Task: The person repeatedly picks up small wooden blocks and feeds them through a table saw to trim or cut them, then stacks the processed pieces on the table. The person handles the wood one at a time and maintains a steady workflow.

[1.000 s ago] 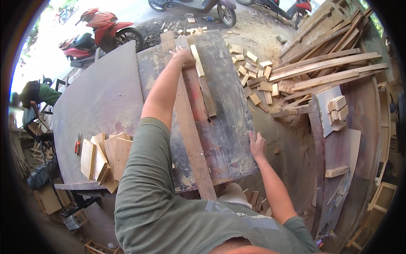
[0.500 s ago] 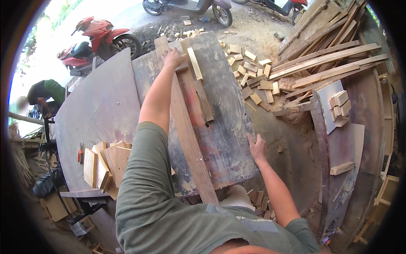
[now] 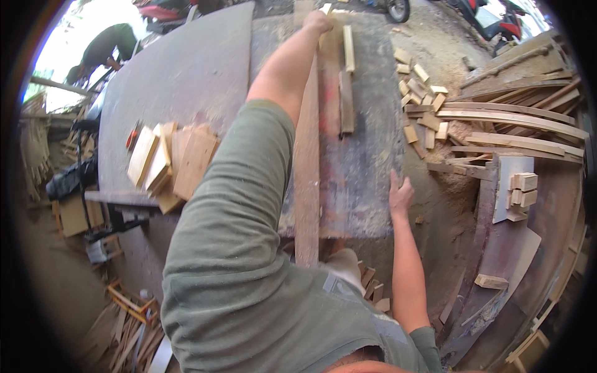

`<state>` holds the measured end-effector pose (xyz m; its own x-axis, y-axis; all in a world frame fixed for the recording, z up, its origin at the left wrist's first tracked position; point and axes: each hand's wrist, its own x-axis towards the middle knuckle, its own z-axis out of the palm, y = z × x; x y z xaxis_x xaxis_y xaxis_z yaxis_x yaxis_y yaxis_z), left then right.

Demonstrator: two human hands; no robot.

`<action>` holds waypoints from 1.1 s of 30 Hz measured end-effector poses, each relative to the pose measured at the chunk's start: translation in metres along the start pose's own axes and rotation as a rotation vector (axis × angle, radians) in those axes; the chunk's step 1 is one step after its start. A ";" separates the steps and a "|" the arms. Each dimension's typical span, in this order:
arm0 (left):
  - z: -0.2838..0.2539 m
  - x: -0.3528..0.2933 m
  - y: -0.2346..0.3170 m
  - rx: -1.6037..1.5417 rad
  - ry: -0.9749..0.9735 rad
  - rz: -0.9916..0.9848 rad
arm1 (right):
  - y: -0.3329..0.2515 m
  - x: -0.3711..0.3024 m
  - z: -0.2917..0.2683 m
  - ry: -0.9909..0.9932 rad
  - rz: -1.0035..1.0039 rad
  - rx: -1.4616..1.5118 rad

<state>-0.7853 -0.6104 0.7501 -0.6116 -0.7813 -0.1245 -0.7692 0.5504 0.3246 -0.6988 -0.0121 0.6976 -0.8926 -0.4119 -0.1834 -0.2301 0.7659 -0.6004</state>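
My left hand [image 3: 318,22] reaches to the far end of the worktable [image 3: 370,161], fingers closed around a small pale wood block [image 3: 326,9], mostly hidden by the hand. Beneath that arm, a long brown board [image 3: 306,180] runs lengthwise and juts past the near edge. To its right lie a pale wood strip [image 3: 349,48] and a shorter brown strip [image 3: 346,102], end to end. My right hand [image 3: 401,198] rests at the table's right edge, its thumb and forefinger apart and the other fingers hidden.
Wood blocks [image 3: 158,155] and a red-handled tool [image 3: 132,135] sit on the left panel. Offcuts [image 3: 429,93] and stacked strips [image 3: 516,118] lie at right. More blocks [image 3: 522,189] stand on a side bench. Another person [image 3: 112,53] bends over at far left; motorbikes [image 3: 491,18] stand beyond.
My left hand has moved farther along the board to the table's far end. The view has turned and tilted down; my right hand stays at the right edge.
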 end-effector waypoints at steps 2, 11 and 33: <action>-0.011 -0.032 -0.028 -0.138 -0.005 -0.041 | 0.007 0.002 0.006 0.066 -0.016 -0.023; -0.058 -0.437 -0.125 -0.787 0.338 -0.299 | 0.009 0.003 0.007 0.005 0.049 -0.103; -0.103 -0.620 -0.161 -1.440 0.047 -0.340 | -0.036 -0.133 0.007 0.190 -0.771 0.258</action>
<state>-0.2631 -0.2445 0.8713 -0.4156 -0.8340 -0.3629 -0.0127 -0.3936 0.9192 -0.5694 0.0118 0.7385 -0.5769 -0.6663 0.4725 -0.7277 0.1567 -0.6677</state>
